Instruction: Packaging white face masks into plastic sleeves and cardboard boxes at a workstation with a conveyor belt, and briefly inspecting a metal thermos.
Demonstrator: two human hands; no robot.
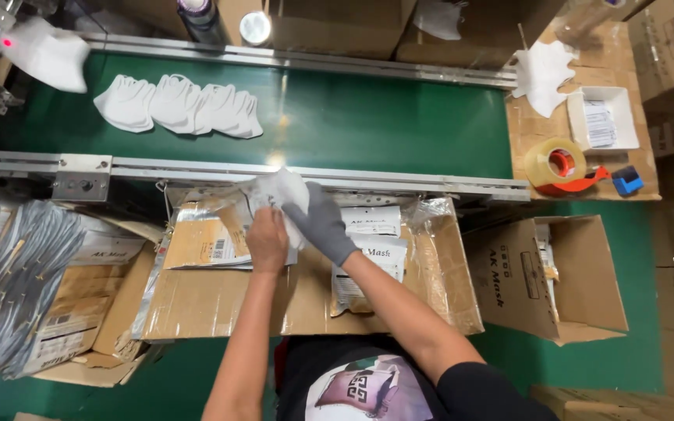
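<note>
My left hand (267,240), bare, and my right hand (320,222), in a grey glove, both hold a white face mask (281,189) just below the conveyor's near rail. Under them a silver-and-white pouch (211,243) lies on a flattened cardboard work surface (220,300). More printed pouches (370,253) lie to the right of my arms. A row of white masks (177,105) rests on the green conveyor belt (368,121) at the far left.
A stack of silver pouches (9,281) sits at the left. An open cardboard box (548,277) stands at the right. Farther right are a tape dispenser (559,165), a small white tray (602,117) and another mask (544,72).
</note>
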